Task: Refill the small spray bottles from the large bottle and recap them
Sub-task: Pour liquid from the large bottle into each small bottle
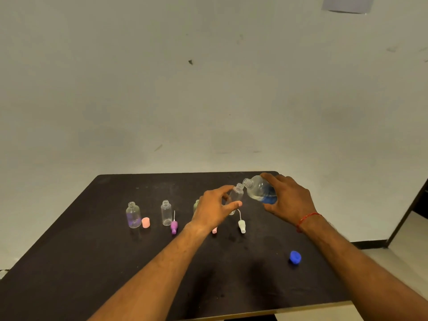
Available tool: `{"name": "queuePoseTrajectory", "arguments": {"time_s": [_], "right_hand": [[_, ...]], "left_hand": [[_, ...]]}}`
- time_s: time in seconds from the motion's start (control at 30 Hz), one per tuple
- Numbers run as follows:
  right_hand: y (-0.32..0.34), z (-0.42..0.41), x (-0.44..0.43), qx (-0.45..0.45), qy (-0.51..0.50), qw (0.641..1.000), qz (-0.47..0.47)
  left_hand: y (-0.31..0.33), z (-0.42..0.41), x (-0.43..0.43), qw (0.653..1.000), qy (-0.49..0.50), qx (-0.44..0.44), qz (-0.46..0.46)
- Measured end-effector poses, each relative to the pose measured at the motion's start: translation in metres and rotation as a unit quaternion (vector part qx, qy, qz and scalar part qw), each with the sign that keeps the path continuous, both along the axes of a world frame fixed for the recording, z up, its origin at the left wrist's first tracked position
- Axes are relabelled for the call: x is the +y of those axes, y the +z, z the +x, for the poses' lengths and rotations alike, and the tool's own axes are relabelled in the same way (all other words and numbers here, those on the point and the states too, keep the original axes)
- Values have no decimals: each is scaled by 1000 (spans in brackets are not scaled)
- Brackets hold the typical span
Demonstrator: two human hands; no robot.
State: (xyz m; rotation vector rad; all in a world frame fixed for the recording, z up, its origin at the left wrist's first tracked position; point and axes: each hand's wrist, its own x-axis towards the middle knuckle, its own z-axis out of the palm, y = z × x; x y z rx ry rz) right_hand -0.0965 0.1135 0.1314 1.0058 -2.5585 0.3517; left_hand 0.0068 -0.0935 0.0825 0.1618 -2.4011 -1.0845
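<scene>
My left hand point(214, 208) grips a small clear spray bottle point(236, 193), uncapped and lifted slightly off the table. My right hand point(288, 200) holds the large clear bottle point(259, 188) tilted to the left, its open mouth touching the small bottle's neck. The large bottle has a blue label and clear liquid inside. Two other small open bottles point(133, 215) point(166, 213) stand at the left. A third point(196, 205) is mostly hidden behind my left hand. A white spray cap point(241, 224) with its tube lies just below the held bottle.
A pink cap point(146, 222) and a purple spray cap point(174, 225) lie beside the left bottles on the dark table point(92, 262). Another pink cap point(214, 230) peeks out under my left wrist. The blue lid point(295, 257) lies at the front right. A wall rises behind.
</scene>
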Motion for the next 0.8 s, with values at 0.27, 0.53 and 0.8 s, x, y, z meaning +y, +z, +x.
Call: {"name": "queuePoseTrajectory", "arguments": {"time_s": [0.27,0.53,0.8], "right_hand": [[8,1,5,42,8,999,23],[13,2,8,71,4,997,43],[18,2,10,94,-4,994,63]], "left_hand": [[0,-2,2,1000,-2,7,9],[-1,-3,5,999,-10,8,35],[-1,-4,6,999,-6,8,33]]}}
